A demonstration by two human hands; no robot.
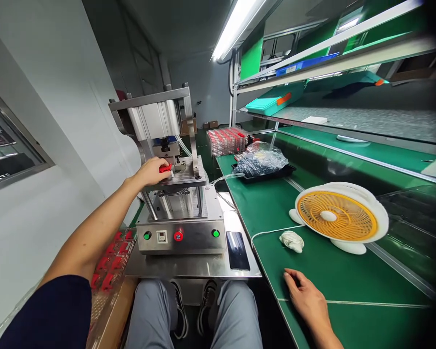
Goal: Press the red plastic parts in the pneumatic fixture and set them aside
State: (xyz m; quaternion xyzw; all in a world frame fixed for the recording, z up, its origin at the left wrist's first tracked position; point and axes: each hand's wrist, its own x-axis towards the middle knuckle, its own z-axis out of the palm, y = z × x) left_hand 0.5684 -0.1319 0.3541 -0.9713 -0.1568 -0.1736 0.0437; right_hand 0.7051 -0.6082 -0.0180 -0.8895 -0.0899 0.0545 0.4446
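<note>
My left hand (pixel 153 171) reaches to the plate of a metal bench press (pixel 181 177), its fingers closed on a small red plastic part (pixel 164 168). The part sits at the left of the plate, in front of the tooling; the fingers partly cover it. My right hand (pixel 307 296) rests on the green work table (pixel 261 203) with loosely curled fingers. A gap shows between its thumb and forefinger, and nothing is visible in it. Just beyond that hand lies a crumpled white cloth (pixel 292 241).
The press base carries two green buttons and a red stop button (pixel 178 236). Beside it lies a phone (pixel 237 250). On the table are a yellow-and-white fan (pixel 343 215), a bagged dark bundle (pixel 259 162) and stacked clear trays (pixel 225 142). Red parts (pixel 111 261) fill a tray at lower left.
</note>
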